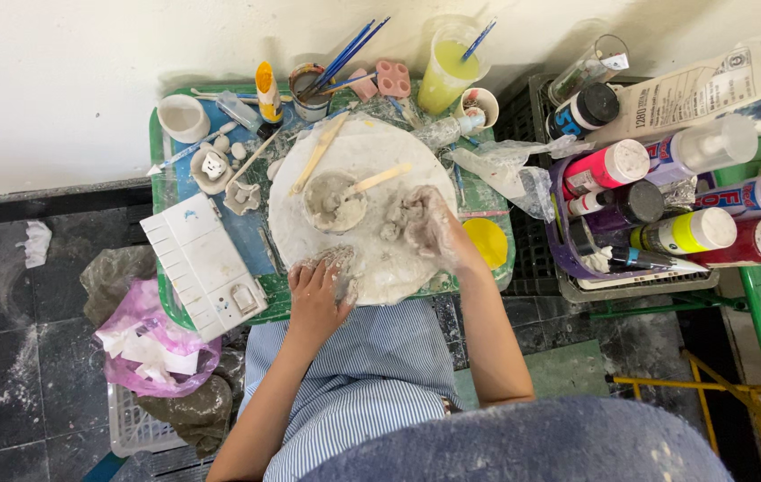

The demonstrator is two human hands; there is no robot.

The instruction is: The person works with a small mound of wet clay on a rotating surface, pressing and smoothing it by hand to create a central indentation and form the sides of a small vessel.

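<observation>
A round white work board point(372, 152) smeared with grey clay lies on a green tray point(159, 161). At its centre stands a small clay bowl point(331, 201) with a wooden stick point(380, 178) resting in it. My left hand point(316, 295) lies flat at the board's near edge, fingers pressing a flat piece of wet clay point(336, 261). My right hand point(430, 225), coated in clay, is curled around a lump of clay point(394, 219) to the right of the bowl.
A white paint palette box point(204, 266) lies left of the board, with small clay pieces point(213, 165) above it. A brush cup point(312, 92), a yellow-green cup point(447, 67) and a pink mould point(393, 78) stand at the back. Paint bottles point(666, 192) fill baskets right. A pink bag point(153, 344) lies lower left.
</observation>
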